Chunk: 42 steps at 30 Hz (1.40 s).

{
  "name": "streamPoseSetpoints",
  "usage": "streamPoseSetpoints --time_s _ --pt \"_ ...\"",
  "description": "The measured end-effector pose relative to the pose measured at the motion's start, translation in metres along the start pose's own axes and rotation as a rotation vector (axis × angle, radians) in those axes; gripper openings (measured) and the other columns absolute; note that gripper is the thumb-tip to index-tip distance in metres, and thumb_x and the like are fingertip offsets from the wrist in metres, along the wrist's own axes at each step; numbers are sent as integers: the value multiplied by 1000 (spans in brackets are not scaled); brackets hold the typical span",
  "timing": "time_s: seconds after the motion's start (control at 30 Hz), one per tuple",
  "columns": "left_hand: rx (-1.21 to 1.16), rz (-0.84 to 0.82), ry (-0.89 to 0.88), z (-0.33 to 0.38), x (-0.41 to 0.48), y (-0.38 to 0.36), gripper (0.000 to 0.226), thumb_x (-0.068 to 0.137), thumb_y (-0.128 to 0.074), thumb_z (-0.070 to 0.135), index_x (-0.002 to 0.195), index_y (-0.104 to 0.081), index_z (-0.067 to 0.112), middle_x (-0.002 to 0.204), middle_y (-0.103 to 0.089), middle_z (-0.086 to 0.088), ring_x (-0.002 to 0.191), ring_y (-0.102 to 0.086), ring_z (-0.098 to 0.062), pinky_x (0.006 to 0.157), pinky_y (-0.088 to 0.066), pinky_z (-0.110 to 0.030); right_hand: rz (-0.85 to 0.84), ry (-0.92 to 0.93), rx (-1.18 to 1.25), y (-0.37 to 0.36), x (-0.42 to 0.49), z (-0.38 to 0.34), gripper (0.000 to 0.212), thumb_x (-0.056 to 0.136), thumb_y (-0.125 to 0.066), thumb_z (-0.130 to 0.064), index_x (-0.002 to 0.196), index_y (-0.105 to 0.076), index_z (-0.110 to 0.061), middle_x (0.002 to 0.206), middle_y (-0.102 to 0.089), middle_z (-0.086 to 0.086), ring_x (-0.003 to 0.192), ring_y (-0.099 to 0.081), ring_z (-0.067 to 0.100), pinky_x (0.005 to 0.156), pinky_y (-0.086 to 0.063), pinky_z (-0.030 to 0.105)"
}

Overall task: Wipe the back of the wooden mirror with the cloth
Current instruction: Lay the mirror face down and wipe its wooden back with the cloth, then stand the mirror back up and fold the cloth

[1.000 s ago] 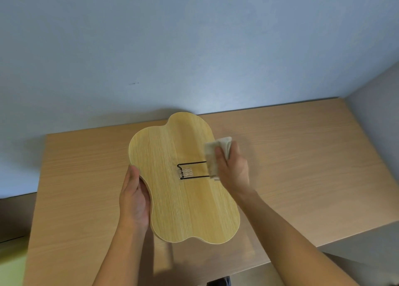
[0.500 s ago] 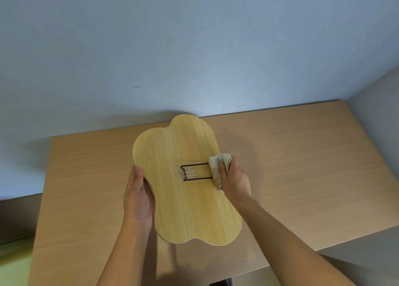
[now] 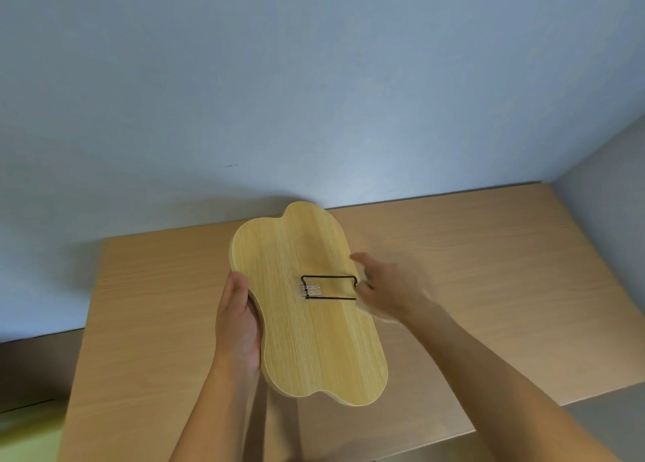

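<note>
View from the head camera, looking down over a light wooden table (image 3: pixel 488 269) set against a pale blue wall (image 3: pixel 279 77). The wooden mirror (image 3: pixel 307 322), a lobed, cloud-shaped panel, is held above the table near its middle with its wood-grain back turned toward the camera; the reflective face is out of sight. A thin black wire stand (image 3: pixel 330 288) lies folded flat against the back, fixed at its left end by a small clear patch. The left hand (image 3: pixel 239 325) grips the mirror at the inward curve of its left edge, the thumb lying on the back surface and the fingers wrapped behind the panel, hidden. The right hand (image 3: pixel 387 287) sits just beside the mirror's right edge, level with the wire stand; it is motion-blurred, with the fingers spread and loosely open, and its fingertips appear close to the rim, though contact cannot be judged. A pale, blurred strip beneath the right hand, at the mirror's right edge, may be the cloth (image 3: pixel 375 313); whether the hand has hold of it cannot be told. Both forearms are bare.
</note>
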<state>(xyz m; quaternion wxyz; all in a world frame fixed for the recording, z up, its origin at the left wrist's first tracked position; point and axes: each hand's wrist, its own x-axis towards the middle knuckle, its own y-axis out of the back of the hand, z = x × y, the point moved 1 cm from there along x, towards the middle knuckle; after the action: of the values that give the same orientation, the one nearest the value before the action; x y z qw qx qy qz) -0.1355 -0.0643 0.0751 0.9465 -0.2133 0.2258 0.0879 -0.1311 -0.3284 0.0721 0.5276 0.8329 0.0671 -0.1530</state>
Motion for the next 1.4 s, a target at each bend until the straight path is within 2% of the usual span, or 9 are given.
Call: streamPoseSetpoints --time_s 0.13,0.33,0.6,0.8,0.93,1.07,1.17,1.23,1.4 --pt "44 1 5 -2 -1 -8 38 110 -44 43 133 -70 27 133 -76 1 126 -70 -22 104 -54 -47 -198 142 -181 -12 -3 -20 82 74 -56 -70 148 -22 -56 123 -73 -11 97 -70 18 78 -59 39" --pt "112 10 -24 8 -14 -39 31 111 -46 39 112 -78 41 117 -82 10 111 -76 -14 79 -64 -29 -125 168 -198 -3 1 -16 52 89 -53 -60 138 -38 -54 109 -75 -6 91 -70 23 75 -58 40" --pt "209 -95 -115 14 -37 -110 34 108 -53 7 135 -65 24 122 -79 -7 114 -74 -35 88 -64 -50 -128 169 -150 36 -4 18 38 87 -57 -51 123 -45 -50 97 -71 -7 85 -66 25 71 -55 40" --pt "444 -107 -251 3 -49 -185 54 108 -50 12 154 -48 39 139 -70 5 128 -66 -21 110 -53 -50 -116 129 -112 58 -7 54 45 83 -59 -47 125 -44 -51 90 -62 -16 86 -64 21 68 -50 35" --pt "571 -101 -295 -15 -55 -232 68 107 -47 10 165 -28 41 143 -59 22 115 -59 18 110 -46 -30 -104 122 -95 68 -10 82 48 87 -60 -51 132 -44 -50 109 -72 -11 95 -67 20 75 -54 38" --pt "722 -85 -300 -35 -60 -270 71 109 -44 12 168 -14 36 167 -44 -5 145 -52 -30 119 -44 -47 -128 98 -56 73 -9 105 36 90 -61 -53 124 -52 -47 94 -72 -16 83 -67 12 74 -58 37" --pt "801 -88 -266 -50 -58 -290 71 109 -44 12 169 -9 28 168 -40 -15 151 -44 -34 121 -40 -49 -146 56 -47 75 -8 118 6 88 -58 -48 84 -56 -45 71 -65 -16 68 -63 8 61 -51 30" --pt "836 -88 -243 -58 -60 -301 71 110 -44 13 169 -8 28 168 -39 -16 152 -42 -34 123 -38 -48 -133 48 -29 75 -8 126 20 89 -56 -44 71 -48 -45 67 -65 -13 63 -62 9 58 -49 28" --pt "885 -74 -267 -71 -61 -320 69 110 -45 11 169 -10 23 179 -7 0 165 -9 -17 132 -16 -36 -141 -10 -3 73 -7 139 8 94 -57 -31 92 -64 -29 82 -73 -6 75 -69 18 71 -61 38"
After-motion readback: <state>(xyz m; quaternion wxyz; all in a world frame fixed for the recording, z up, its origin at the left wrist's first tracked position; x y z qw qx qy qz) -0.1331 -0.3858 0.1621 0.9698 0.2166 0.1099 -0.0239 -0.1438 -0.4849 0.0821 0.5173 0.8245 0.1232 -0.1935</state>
